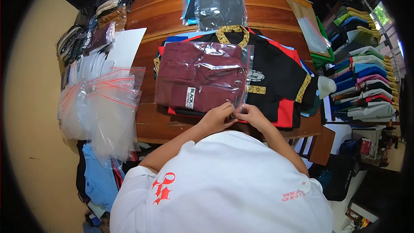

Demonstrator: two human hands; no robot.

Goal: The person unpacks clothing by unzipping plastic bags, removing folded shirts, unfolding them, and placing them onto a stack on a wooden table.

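A folded maroon garment [207,73] lies inside a clear zip bag [163,90] on top of a stack of clothes. A white label with black lettering shows on the garment, and a red seal line runs along the bag's right side. At the bag's near right corner, my left hand [219,118] is closed with its fingers pinching the plastic edge. Close beside it, my right hand [254,116] pinches the same corner. The fingertips almost meet. Underneath lies a black shirt [276,56] with yellow patterned trim, over red and blue clothes.
Loose clear zip bags [114,112] hang over the left side of the wooden table [151,13]. Another bagged dark garment [220,11] lies at the back. A green tray [321,56] sits at the right edge, near shirts on yellow hangers [366,73]. Packed clothes [110,13] fill the far left.
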